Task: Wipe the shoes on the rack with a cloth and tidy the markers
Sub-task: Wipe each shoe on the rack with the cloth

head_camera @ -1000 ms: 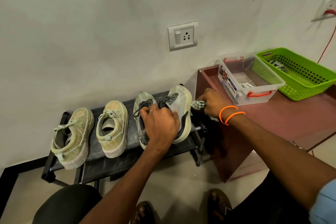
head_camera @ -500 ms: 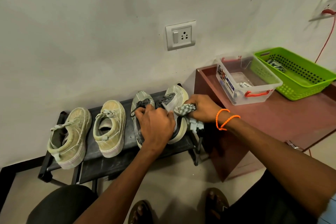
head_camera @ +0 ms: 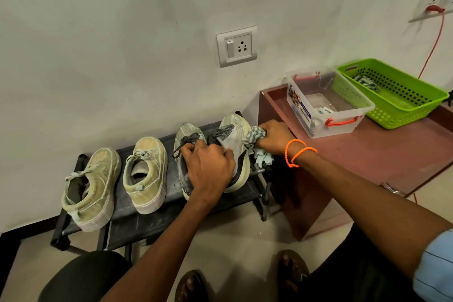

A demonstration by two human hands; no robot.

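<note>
Several shoes stand on a low black rack (head_camera: 152,225). Two pale green canvas sneakers sit at the left, one (head_camera: 92,189) and the other (head_camera: 147,174). A grey trainer (head_camera: 186,135) and a white-soled trainer (head_camera: 236,130) stand at the right. My left hand (head_camera: 208,167) lies over both trainers, its fingers curled round the right trainer's collar. My right hand (head_camera: 272,137) grips a bunched checked cloth (head_camera: 253,138) against the right trainer's outer side. Markers lie in the clear box (head_camera: 304,113).
A dark red side table (head_camera: 382,154) stands right of the rack, with the clear box and a green basket (head_camera: 402,115) on it. A wall socket (head_camera: 236,46) is above the shoes. My knees and sandalled feet fill the bottom edge.
My right hand slid the cloth back along the right trainer's side and then forward again toward its toe. My left hand stayed on the trainers.
</note>
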